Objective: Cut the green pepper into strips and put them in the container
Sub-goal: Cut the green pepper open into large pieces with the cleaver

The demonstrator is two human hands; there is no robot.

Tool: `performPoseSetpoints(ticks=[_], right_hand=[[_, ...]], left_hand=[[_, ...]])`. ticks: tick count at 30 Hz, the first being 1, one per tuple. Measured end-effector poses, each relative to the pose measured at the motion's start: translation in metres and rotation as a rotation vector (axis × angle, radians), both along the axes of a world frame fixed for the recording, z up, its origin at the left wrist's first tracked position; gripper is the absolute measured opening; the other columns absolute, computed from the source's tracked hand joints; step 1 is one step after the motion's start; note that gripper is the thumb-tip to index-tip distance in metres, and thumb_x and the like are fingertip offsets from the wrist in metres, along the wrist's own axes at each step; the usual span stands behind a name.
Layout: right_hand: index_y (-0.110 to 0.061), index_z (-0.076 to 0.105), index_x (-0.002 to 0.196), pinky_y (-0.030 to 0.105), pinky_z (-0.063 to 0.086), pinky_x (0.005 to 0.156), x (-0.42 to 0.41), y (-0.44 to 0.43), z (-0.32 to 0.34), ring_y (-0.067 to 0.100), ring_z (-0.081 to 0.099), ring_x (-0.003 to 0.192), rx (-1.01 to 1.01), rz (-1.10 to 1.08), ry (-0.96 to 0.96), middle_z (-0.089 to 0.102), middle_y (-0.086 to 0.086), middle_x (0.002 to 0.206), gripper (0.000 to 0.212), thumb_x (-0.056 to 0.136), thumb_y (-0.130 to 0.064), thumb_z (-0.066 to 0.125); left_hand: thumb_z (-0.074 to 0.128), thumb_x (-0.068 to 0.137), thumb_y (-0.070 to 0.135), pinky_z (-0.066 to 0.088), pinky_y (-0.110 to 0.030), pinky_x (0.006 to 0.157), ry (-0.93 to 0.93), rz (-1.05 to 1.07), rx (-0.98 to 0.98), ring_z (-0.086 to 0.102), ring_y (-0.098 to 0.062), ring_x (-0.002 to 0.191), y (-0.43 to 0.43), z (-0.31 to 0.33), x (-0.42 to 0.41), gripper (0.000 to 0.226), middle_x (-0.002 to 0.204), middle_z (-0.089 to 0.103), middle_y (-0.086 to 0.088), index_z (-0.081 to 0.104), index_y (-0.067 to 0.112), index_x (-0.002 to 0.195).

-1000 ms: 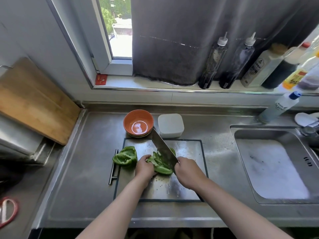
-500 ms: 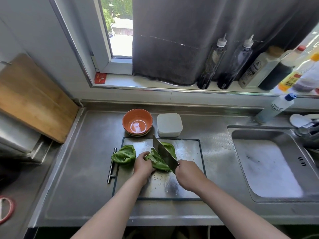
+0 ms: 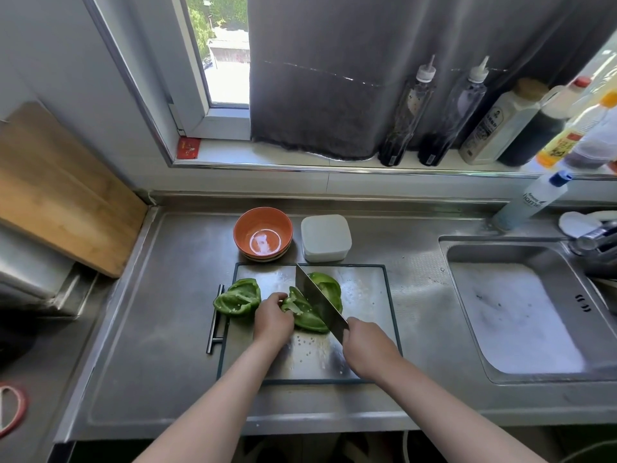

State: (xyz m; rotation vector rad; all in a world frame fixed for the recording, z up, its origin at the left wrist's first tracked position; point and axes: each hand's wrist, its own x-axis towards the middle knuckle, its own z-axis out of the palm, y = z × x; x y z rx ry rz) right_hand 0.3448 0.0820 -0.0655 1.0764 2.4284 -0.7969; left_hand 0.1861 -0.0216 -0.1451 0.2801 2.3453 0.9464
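My right hand (image 3: 367, 349) has its fingers clamped round the cleaver (image 3: 317, 300), blade across the green pepper (image 3: 303, 314) mid-board (image 3: 367, 285). My left hand (image 3: 272, 320), at nine o'clock, holds it with curled fingers. The lidded container (image 3: 325, 237) sits on the bench (image 3: 167, 329) at twelve o'clock.

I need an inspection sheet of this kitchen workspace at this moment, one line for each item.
surface: steel counter, steel cutting board on it, seeds scattered.
job's things: held pepper piece under the knife; second piece behind the blade; third piece over the board's left edge; white container behind the board, apparently lidded.
clutter: orange bowl beside the container.
hands: left hand holds the pepper piece; right hand grips the knife.
cables: nothing seen.
surroundings: sink right, bottles on the sill, wooden board left.
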Motion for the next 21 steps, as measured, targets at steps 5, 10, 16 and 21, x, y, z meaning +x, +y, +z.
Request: performPoseSetpoints(ticks=[5,10,16,21], right_hand=[[-0.018,0.046,0.092,0.032,0.032,0.052,0.009,-0.005,-0.013,0.023,0.051,0.069,0.002,-0.016,0.04,0.052,-0.001,0.077,0.017,0.104,-0.022,0.034],[-0.019,0.048,0.095,0.029,0.031,0.05,0.013,-0.006,-0.026,0.019,0.051,0.066,-0.014,-0.022,0.059,0.058,0.001,0.081,0.017,0.105,-0.022,0.035],[-0.017,0.053,0.104,0.032,0.037,0.062,-0.006,-0.004,-0.034,0.024,0.051,0.075,-0.025,-0.03,0.099,0.058,0.003,0.086,0.019,0.104,-0.022,0.035],[-0.015,0.054,0.104,0.034,0.04,0.066,-0.028,-0.002,-0.041,0.029,0.056,0.081,-0.018,-0.039,0.123,0.066,0.009,0.095,0.02,0.104,-0.023,0.036]], left_hand=[[0.059,0.087,0.001,0.045,-0.023,0.085,-0.032,0.04,-0.003,0.061,-0.022,0.112,0.001,0.002,0.001,0.042,0.123,0.066,-0.005,0.061,0.014,0.127],[0.06,0.084,0.001,0.043,-0.022,0.084,-0.02,0.035,-0.025,0.061,-0.022,0.111,0.002,0.004,0.002,0.042,0.121,0.067,-0.005,0.062,0.012,0.125],[0.059,0.084,0.001,0.042,-0.021,0.083,-0.027,0.033,-0.046,0.061,-0.022,0.112,0.003,0.008,0.002,0.042,0.121,0.067,-0.006,0.062,0.011,0.124],[0.056,0.084,-0.001,0.041,-0.019,0.083,-0.016,0.04,-0.051,0.061,-0.021,0.112,0.003,0.013,0.006,0.044,0.122,0.067,-0.005,0.062,0.013,0.126]])
